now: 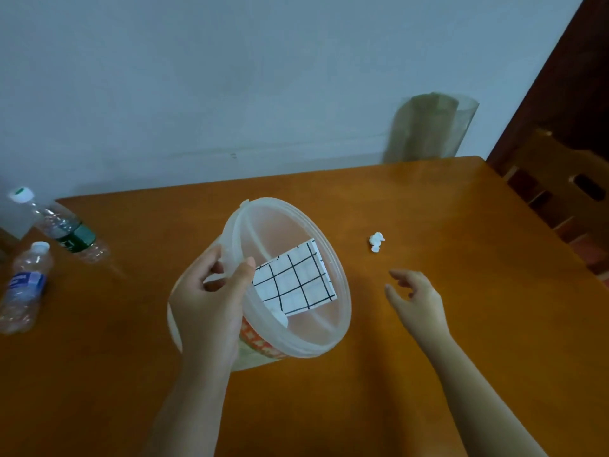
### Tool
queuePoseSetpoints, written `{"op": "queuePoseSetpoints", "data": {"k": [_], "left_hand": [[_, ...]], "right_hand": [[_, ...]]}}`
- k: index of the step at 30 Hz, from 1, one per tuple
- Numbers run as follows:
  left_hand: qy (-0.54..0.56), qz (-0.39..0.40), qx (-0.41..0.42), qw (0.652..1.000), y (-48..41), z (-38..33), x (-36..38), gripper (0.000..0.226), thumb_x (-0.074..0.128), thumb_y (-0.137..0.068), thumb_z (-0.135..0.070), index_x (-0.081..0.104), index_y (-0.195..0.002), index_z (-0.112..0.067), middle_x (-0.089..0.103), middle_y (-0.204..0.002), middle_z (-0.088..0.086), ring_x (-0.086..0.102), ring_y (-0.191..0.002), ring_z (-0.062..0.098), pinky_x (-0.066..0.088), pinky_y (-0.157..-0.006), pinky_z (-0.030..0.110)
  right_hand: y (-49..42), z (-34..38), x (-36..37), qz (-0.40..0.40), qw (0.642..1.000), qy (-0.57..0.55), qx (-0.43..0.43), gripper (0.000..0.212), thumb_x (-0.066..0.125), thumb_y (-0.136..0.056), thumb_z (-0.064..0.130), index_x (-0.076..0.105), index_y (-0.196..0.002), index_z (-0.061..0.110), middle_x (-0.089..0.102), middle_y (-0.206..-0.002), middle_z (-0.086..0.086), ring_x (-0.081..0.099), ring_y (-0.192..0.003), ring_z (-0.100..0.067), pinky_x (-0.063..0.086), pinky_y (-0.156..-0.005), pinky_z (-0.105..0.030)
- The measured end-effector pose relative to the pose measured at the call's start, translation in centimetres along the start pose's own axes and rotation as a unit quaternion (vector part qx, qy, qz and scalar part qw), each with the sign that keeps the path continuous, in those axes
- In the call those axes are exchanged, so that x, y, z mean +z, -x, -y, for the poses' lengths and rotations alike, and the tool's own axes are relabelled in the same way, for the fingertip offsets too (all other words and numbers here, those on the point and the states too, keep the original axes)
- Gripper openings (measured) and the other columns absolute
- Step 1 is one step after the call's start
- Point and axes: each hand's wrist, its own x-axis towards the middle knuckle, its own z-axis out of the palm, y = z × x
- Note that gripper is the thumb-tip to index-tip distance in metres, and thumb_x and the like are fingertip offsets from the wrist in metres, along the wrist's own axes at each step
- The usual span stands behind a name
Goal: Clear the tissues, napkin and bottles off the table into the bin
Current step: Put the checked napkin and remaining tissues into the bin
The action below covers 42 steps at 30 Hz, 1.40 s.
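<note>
My left hand (211, 298) grips the rim of a translucent plastic bin (333, 265), held tilted over the middle of the wooden table (362, 407). Inside the bin lies a white napkin with a black grid (293, 282). A small crumpled white tissue (376, 242) rests on the table to the right of the bin. My right hand (417, 300) hovers open just in front of the tissue, fingers spread, holding nothing. At the far left, an empty bottle with a green label (62, 227) and another with a blue label (24, 288) lie on the table.
A roll of greenish translucent sheet (428, 130) leans against the pale wall behind the table's far edge. A wooden chair (560, 189) stands past the right edge, beside a dark wooden door.
</note>
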Motion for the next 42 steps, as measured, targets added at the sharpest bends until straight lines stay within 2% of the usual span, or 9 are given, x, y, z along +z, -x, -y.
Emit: {"op": "queuePoseSetpoints", "data": {"k": [2,5,11,16,21,27,33,37,42], "left_hand": [[0.012,-0.024,0.0,1.0,-0.7,0.4,1.8,0.025,0.075,-0.068,-0.029,0.065,-0.078,-0.049,0.069,-0.08,-0.015,0.066,-0.073,0.008,0.056,-0.058,0.028],[0.009,-0.035,0.008,0.999,-1.8,0.7,3.8,0.035,0.076,-0.07,-0.023,0.066,-0.073,-0.056,0.07,-0.075,-0.022,0.066,-0.07,0.001,0.05,-0.053,0.014],[0.006,-0.048,0.005,0.999,-3.3,1.1,6.1,0.04,0.076,-0.071,-0.018,0.067,-0.076,-0.056,0.071,-0.075,-0.024,0.068,-0.071,0.003,0.053,-0.057,0.019],[0.002,-0.071,-0.014,0.997,-3.8,1.5,7.0,0.035,0.076,-0.068,-0.017,0.07,-0.096,-0.036,0.071,-0.079,-0.023,0.069,-0.074,0.006,0.053,-0.057,0.017],[0.007,-0.066,-0.02,0.998,-4.0,1.4,7.5,0.031,0.074,-0.054,-0.03,0.071,-0.081,-0.045,0.072,-0.077,-0.021,0.069,-0.071,0.005,0.053,-0.056,0.017],[0.012,-0.087,-0.02,0.996,-4.0,1.8,7.2,0.034,0.074,-0.059,-0.021,0.069,-0.091,-0.034,0.072,-0.078,-0.02,0.07,-0.073,0.006,0.055,-0.059,0.02],[0.019,-0.096,-0.032,0.995,-3.5,1.8,6.3,0.031,0.073,-0.057,-0.025,0.071,-0.086,-0.037,0.073,-0.081,-0.018,0.07,-0.076,0.009,0.055,-0.059,0.021],[0.022,-0.111,-0.032,0.993,-2.7,1.8,5.4,0.032,0.075,-0.065,-0.015,0.068,-0.09,-0.034,0.072,-0.078,-0.021,0.069,-0.074,0.006,0.054,-0.058,0.019],[0.032,-0.112,-0.027,0.993,-1.3,1.4,4.1,0.031,0.075,-0.067,-0.012,0.07,-0.077,-0.041,0.071,-0.075,-0.024,0.069,-0.072,0.003,0.053,-0.055,0.016]], "right_hand": [[-2.5,-1.4,0.6,0.016,1.0,0.005,0.007,0.03,0.063,-0.082,0.022,0.058,-0.111,0.017,0.051,-0.1,0.008,0.049,-0.094,-0.008,0.038,-0.076,-0.025],[-5.6,-3.2,1.8,0.034,0.999,0.005,0.028,0.034,0.063,-0.081,0.024,0.056,-0.114,0.017,0.053,-0.106,0.003,0.046,-0.095,-0.007,0.039,-0.077,-0.026],[-10.4,-5.9,3.6,0.073,0.996,-0.013,0.049,0.041,0.064,-0.08,0.025,0.053,-0.118,0.018,0.053,-0.114,-0.003,0.05,-0.107,-0.019,0.043,-0.081,-0.031],[-13.1,-7.1,5.4,0.085,0.995,-0.031,0.049,0.053,0.067,-0.078,0.027,0.045,-0.126,0.02,0.047,-0.126,-0.005,0.048,-0.114,-0.022,0.04,-0.084,-0.031],[-15.1,-7.8,7.7,0.125,0.99,0.001,0.058,0.064,0.066,-0.078,0.032,0.036,-0.134,0.02,0.034,-0.143,-0.007,0.033,-0.129,-0.028,0.033,-0.103,-0.044],[-14.9,-8.3,9.4,0.136,0.985,0.11,0.005,0.049,0.063,-0.08,0.031,0.047,-0.126,0.023,0.048,-0.13,-0.005,0.037,-0.118,-0.027,0.038,-0.089,-0.04],[-11.3,-8.8,9.3,0.117,0.989,0.073,-0.047,0.035,0.062,-0.081,0.016,0.056,-0.116,0.017,0.054,-0.116,-0.005,0.045,-0.104,-0.021,0.037,-0.08,-0.028],[-7.6,-9.0,8.6,0.102,0.992,0.052,-0.061,0.028,0.062,-0.08,0.009,0.06,-0.108,0.013,0.056,-0.104,-0.006,0.05,-0.094,-0.019,0.039,-0.074,-0.025],[-3.4,-8.9,7.7,0.104,0.994,0.005,-0.012,0.024,0.063,-0.08,0.011,0.061,-0.104,0.014,0.052,-0.101,0.0,0.05,-0.091,-0.012,0.04,-0.073,-0.023]]}}
